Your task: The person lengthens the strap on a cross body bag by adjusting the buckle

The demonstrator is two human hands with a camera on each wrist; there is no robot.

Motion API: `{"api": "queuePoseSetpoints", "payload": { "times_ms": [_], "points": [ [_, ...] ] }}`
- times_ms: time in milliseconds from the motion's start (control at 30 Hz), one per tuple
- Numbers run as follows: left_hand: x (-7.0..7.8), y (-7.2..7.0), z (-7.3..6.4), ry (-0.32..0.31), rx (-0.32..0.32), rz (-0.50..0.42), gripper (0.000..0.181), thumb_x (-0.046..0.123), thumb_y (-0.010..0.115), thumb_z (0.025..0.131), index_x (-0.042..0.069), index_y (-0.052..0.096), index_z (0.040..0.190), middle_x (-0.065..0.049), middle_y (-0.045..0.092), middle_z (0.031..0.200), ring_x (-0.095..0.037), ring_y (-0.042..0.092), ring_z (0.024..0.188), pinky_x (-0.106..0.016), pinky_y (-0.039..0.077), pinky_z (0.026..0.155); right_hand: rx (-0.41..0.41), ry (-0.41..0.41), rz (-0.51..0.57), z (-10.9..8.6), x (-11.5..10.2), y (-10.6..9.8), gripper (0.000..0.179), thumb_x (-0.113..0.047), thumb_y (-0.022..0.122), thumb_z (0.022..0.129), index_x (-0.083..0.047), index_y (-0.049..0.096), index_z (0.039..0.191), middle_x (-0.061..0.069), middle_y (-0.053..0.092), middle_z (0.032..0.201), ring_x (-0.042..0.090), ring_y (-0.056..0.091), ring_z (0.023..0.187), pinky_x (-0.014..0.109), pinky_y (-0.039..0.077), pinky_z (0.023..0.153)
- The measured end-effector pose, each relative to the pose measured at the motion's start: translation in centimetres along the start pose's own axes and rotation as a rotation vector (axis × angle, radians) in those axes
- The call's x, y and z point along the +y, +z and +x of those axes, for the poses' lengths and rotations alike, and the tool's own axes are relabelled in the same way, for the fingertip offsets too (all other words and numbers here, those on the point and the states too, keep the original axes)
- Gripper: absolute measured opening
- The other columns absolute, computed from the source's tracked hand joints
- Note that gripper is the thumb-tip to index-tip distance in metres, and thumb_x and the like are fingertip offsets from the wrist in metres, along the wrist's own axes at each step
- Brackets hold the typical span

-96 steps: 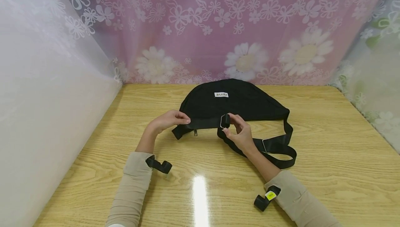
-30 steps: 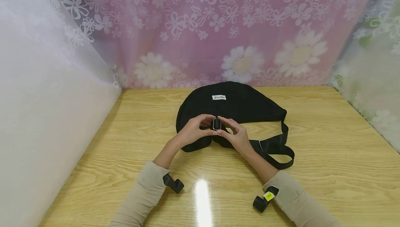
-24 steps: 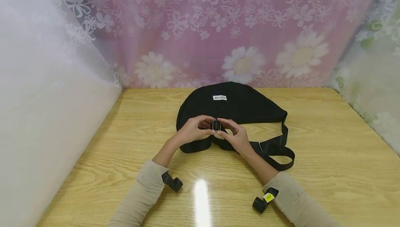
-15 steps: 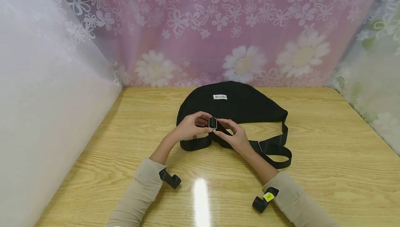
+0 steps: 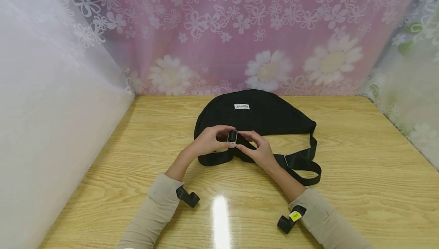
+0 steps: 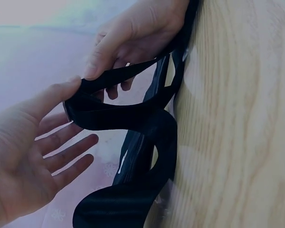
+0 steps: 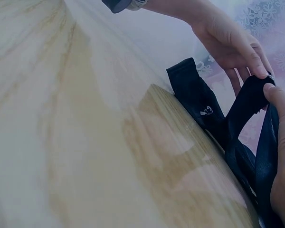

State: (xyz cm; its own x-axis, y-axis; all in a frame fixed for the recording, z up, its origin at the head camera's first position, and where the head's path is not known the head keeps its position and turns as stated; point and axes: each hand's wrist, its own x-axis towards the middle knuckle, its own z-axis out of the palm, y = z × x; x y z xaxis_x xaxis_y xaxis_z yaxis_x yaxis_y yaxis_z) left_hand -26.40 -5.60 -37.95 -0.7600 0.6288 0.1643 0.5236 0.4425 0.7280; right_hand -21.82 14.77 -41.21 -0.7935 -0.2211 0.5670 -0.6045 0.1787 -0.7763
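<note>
A black waist bag (image 5: 260, 115) with a small white label lies at the back middle of the table in the head view. In front of it, the left hand (image 5: 207, 141) pinches the metal slider buckle (image 5: 232, 136) on the bag's black strap (image 5: 215, 159) between thumb and forefinger. From the other side, the right hand (image 5: 260, 150) pinches the strap at the buckle with thumb and fingertips. The left wrist view shows the webbing (image 6: 123, 118) looped between the hands, the other left fingers spread. In the right wrist view, both thumbs meet at the folded strap (image 7: 249, 99).
A second metal slider (image 5: 286, 160) sits on the strap's loop at the right, on the wooden table (image 5: 360, 188). Black wrist mounts (image 5: 188, 197) stick out from both sleeves. A pink flowered curtain (image 5: 205, 43) hangs behind, with pale sheets at both sides.
The left hand has come right from the strap's outer end to the buckle, and the strap there now bends in a loop. The buckle has shifted left. Little moved in the last half second.
</note>
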Motion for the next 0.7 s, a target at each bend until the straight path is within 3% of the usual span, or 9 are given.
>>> {"api": "queuePoseSetpoints", "payload": {
  "times_ms": [167, 267, 500, 700],
  "points": [
    [-0.4, -0.4, 0.0, 0.002, -0.008, 0.028, 0.054, 0.027, 0.074, 0.079, 0.012, 0.055, 0.128, -0.001, 0.06, 0.103, -0.013, 0.058, 0.088, -0.025, 0.047, 0.074, -0.009, -0.005, -0.02, 0.0, -0.2, 0.1, 0.037, 0.01, 0.067, 0.078, 0.011, 0.058, 0.113, 0.024, 0.057, 0.101, 0.037, 0.053, 0.094, 0.043, 0.044, 0.084],
    [-0.9, -0.8, -0.1, 0.002, -0.018, -0.004, 0.053, 0.023, 0.075, 0.078, 0.011, 0.056, 0.126, -0.001, 0.06, 0.103, -0.012, 0.058, 0.087, -0.023, 0.047, 0.074, -0.008, -0.013, -0.045, 0.0, -0.2, 0.2, 0.033, 0.01, 0.065, 0.08, 0.01, 0.059, 0.112, 0.021, 0.059, 0.101, 0.033, 0.055, 0.093, 0.041, 0.045, 0.083],
    [-2.4, -1.4, -0.1, -0.026, -0.037, -0.273, 0.054, 0.009, 0.078, 0.074, 0.006, 0.055, 0.123, -0.008, 0.056, 0.114, -0.019, 0.056, 0.101, -0.028, 0.046, 0.085, 0.05, 0.053, -0.107, -0.2, 2.0, 0.2, 0.021, 0.001, 0.063, 0.086, 0.001, 0.066, 0.106, 0.009, 0.063, 0.095, 0.015, 0.057, 0.08, 0.025, 0.046, 0.074],
    [-2.0, -1.2, -0.1, -0.018, -0.083, -0.439, 0.054, -0.006, 0.072, 0.075, -0.001, 0.049, 0.124, -0.016, 0.054, 0.118, -0.024, 0.053, 0.108, -0.032, 0.043, 0.09, 0.097, 0.099, -0.108, -0.3, 2.9, 0.1, 0.014, -0.007, 0.065, 0.086, -0.005, 0.069, 0.099, 0.001, 0.063, 0.087, 0.014, 0.057, 0.073, 0.022, 0.044, 0.067]
  ]
}}
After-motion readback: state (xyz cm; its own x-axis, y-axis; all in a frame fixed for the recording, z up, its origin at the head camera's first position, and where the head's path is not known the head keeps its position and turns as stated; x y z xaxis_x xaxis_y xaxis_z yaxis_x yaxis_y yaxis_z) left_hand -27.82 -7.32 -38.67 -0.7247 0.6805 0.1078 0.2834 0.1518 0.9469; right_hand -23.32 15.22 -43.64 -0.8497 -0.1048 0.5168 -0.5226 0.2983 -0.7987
